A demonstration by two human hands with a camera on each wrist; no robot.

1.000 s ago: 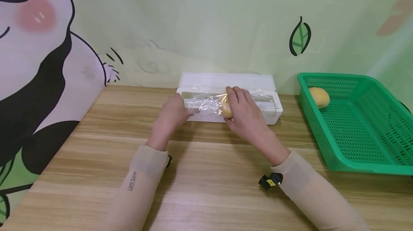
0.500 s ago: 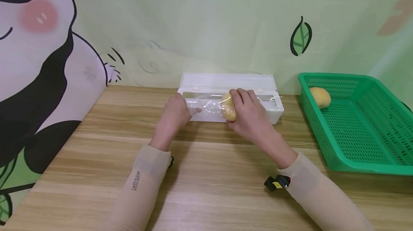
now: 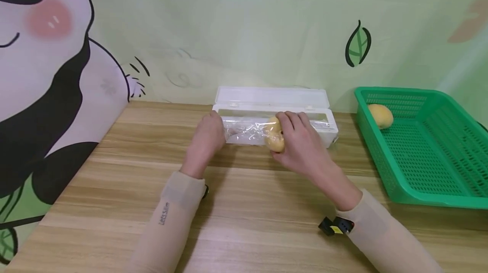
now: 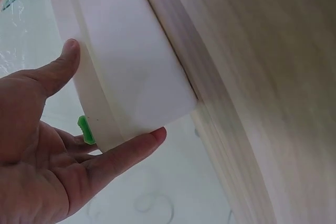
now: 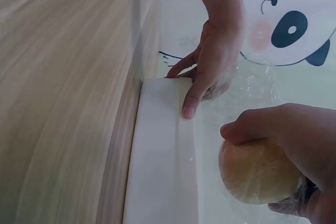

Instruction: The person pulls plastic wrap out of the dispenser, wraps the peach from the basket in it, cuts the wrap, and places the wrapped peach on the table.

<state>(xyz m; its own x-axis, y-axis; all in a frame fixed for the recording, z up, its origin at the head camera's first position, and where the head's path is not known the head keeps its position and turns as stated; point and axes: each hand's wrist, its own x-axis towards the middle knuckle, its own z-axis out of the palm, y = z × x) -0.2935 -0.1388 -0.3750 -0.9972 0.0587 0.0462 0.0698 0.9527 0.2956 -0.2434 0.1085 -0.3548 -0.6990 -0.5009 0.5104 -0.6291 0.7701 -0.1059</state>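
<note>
box (image 4: 134, 61): white | fruit (image 5: 257, 174): yellow-orange | basket (image 3: 434, 158): green | table (image 3: 248, 226): brown wood-grain | backdrop (image 3: 244, 35): pale green, panda-printed

Yellow fruit (image 5: 254, 174): I see it rounded, film-covered, raised off the surface (image 3: 244, 222).
Clear film (image 3: 248, 131): crinkled, clinging to the fruit.
White box (image 5: 160, 150): lid open, along the far edge.

Hands (image 5: 218, 59) (image 5: 304, 129) grip wrapped fruit (image 5: 257, 171) and white box (image 5: 160, 150)
</note>
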